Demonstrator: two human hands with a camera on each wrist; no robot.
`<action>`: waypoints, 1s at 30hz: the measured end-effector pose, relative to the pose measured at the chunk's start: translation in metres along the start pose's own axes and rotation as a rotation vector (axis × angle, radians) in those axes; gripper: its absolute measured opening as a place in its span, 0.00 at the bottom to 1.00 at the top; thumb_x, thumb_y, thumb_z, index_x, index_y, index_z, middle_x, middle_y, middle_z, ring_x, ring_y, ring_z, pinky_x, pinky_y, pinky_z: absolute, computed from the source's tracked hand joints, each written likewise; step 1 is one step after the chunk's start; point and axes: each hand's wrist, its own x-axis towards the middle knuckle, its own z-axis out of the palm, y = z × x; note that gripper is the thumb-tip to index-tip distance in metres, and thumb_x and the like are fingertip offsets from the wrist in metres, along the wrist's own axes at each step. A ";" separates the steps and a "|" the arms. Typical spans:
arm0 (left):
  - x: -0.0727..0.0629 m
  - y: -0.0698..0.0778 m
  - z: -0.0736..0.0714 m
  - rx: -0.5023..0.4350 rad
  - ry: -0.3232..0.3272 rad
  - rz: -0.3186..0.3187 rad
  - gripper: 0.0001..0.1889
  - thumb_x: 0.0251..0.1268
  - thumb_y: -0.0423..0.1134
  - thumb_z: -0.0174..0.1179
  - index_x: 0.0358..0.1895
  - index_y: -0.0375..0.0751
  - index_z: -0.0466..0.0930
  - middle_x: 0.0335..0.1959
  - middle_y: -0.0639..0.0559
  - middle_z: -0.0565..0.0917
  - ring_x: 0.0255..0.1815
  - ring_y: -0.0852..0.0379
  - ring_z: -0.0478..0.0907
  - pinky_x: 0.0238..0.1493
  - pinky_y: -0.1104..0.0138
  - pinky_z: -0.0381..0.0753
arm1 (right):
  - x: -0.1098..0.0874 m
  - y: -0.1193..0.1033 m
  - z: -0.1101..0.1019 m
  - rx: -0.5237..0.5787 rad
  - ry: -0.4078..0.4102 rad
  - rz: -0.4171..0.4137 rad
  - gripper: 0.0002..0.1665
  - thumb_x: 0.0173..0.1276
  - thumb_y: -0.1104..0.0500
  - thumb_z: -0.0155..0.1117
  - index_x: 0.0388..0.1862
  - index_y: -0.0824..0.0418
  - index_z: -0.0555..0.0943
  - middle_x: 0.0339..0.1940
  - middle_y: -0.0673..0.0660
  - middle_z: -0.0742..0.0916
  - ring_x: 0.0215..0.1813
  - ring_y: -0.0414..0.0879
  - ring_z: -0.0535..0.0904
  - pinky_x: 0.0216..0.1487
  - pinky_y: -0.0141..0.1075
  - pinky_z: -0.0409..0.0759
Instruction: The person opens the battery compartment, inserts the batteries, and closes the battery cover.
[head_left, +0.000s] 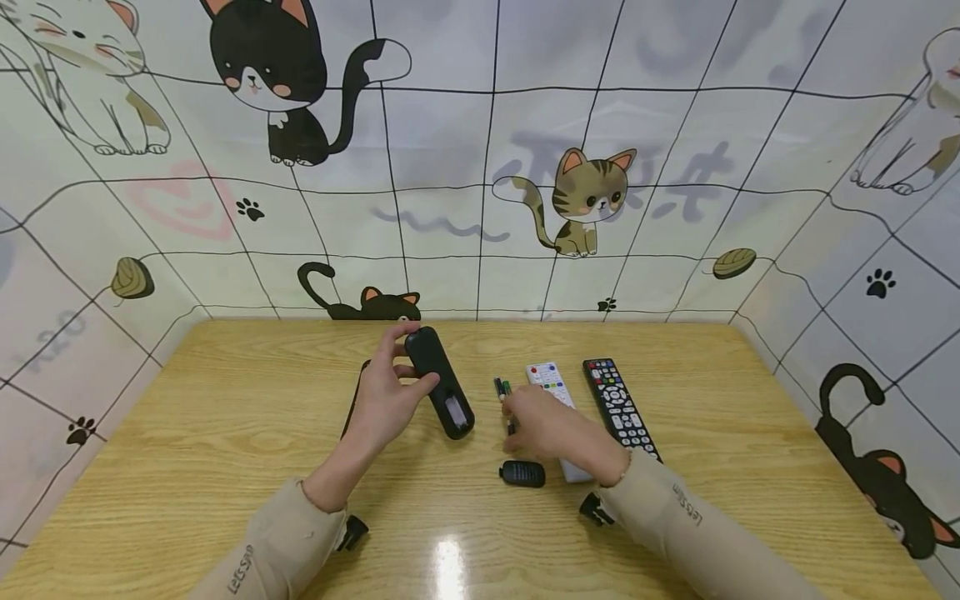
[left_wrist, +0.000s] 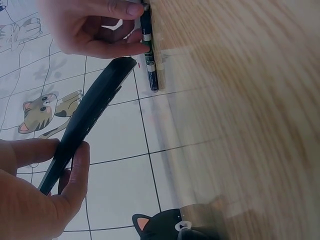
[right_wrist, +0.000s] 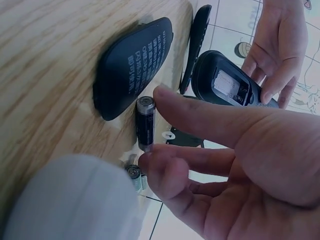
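My left hand (head_left: 390,400) holds a black remote control (head_left: 438,375) tilted above the table, thumb on one side and fingers on the other. Its back faces up, and the uncovered battery compartment (right_wrist: 231,86) shows no battery inside. My right hand (head_left: 547,425) is low over the table, pinching a dark AA-style battery (right_wrist: 145,122) end to end between thumb and fingertip. More batteries (right_wrist: 134,172) lie just beyond those fingers, partly hidden by them. Close to the right hand, the loose black battery cover (head_left: 522,473) lies on the wooden table with raised lettering facing up.
A white remote control (head_left: 551,379) lies partly under my right forearm. To its right is a black remote control (head_left: 615,400) with coloured buttons. A thin dark object (head_left: 354,404) shows behind my left hand. The cat-printed backdrop (head_left: 450,225) stands along the table's far edge.
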 end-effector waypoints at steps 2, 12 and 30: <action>0.000 0.000 0.000 0.000 -0.001 0.001 0.38 0.64 0.23 0.68 0.74 0.49 0.64 0.54 0.36 0.77 0.45 0.44 0.84 0.40 0.66 0.84 | 0.000 0.000 0.000 0.017 -0.016 0.008 0.14 0.61 0.61 0.80 0.38 0.67 0.84 0.26 0.54 0.81 0.26 0.44 0.73 0.31 0.39 0.74; -0.002 0.001 0.000 -0.028 -0.015 0.006 0.37 0.65 0.22 0.67 0.74 0.46 0.64 0.54 0.35 0.76 0.45 0.43 0.85 0.39 0.67 0.83 | 0.000 0.001 0.006 0.021 -0.012 -0.014 0.12 0.66 0.62 0.76 0.45 0.66 0.85 0.23 0.50 0.81 0.25 0.42 0.75 0.33 0.39 0.78; -0.003 0.001 0.001 0.001 -0.016 0.017 0.38 0.64 0.22 0.68 0.75 0.47 0.64 0.53 0.35 0.77 0.45 0.43 0.85 0.40 0.64 0.85 | -0.003 0.002 0.006 0.004 0.133 -0.160 0.11 0.72 0.67 0.64 0.52 0.62 0.84 0.20 0.47 0.78 0.20 0.39 0.71 0.25 0.36 0.71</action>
